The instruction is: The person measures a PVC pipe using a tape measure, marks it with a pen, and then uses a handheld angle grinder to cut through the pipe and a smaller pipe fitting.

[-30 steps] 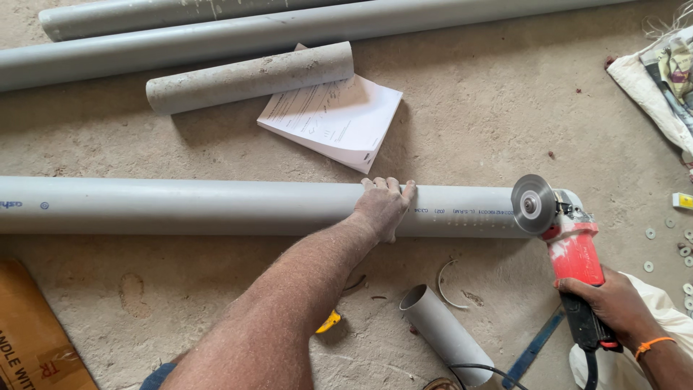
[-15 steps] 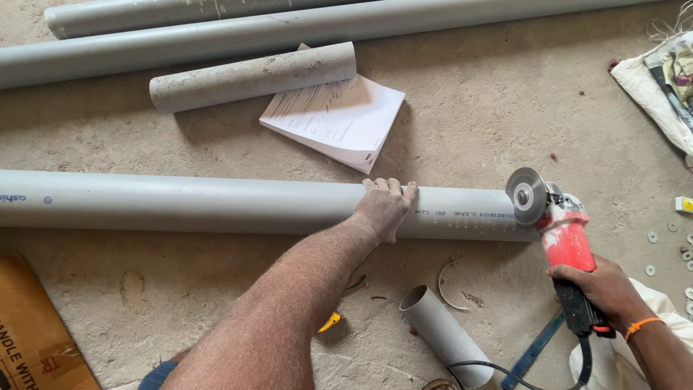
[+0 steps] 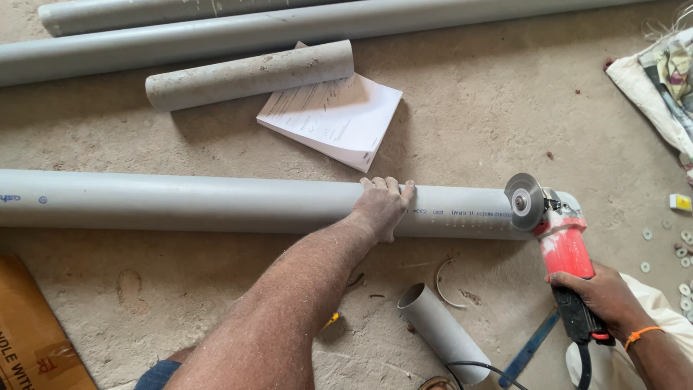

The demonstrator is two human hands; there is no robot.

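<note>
Pipe (image 3: 216,204) under flat left hand (image 3: 381,207) — grinder (image 3: 552,227) in right hand (image 3: 603,296).

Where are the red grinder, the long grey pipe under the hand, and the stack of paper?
red grinder (image 3: 564,249), head view, red body.
long grey pipe (image 3: 216,204), head view, bare middle.
stack of paper (image 3: 336,119), head view, top sheet.

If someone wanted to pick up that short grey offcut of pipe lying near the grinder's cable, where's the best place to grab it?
Probably around the middle of the short grey pipe offcut, coming down from above with the fingers wrapped across its round body. It lies flat on the floor, slanting away from its open end, so the sides are free. The lower end looks less handy: the black cable crosses it there.
</note>
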